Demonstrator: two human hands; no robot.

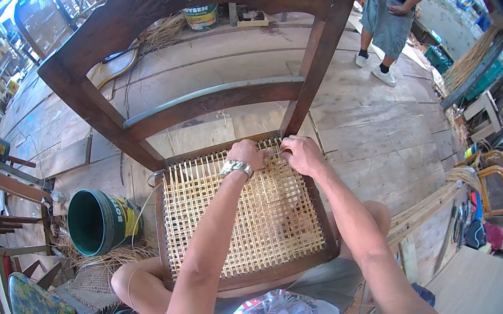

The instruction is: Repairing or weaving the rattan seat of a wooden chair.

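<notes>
A dark wooden chair point(205, 102) with a carved top rail stands in front of me, its seat frame between my knees. Across the seat runs a woven cane panel point(235, 223) of pale strands in an open square grid; near the back rail the strands are more loosely crossed. My left hand point(248, 154), with a metal-band watch at its wrist, lies closed over the weave by the back rail, its fingertips hidden. Just to its right, my right hand point(302, 153) is pinched on a cane strand at the back right corner of the seat.
A green bucket point(95, 222) lies tipped on its side left of the chair, among loose cane fibres. Behind the chair stand another bucket point(202, 17) and a small wooden box point(252, 18). A person point(394, 8) stands at the far right. Wooden strips point(426, 208) lie to the right.
</notes>
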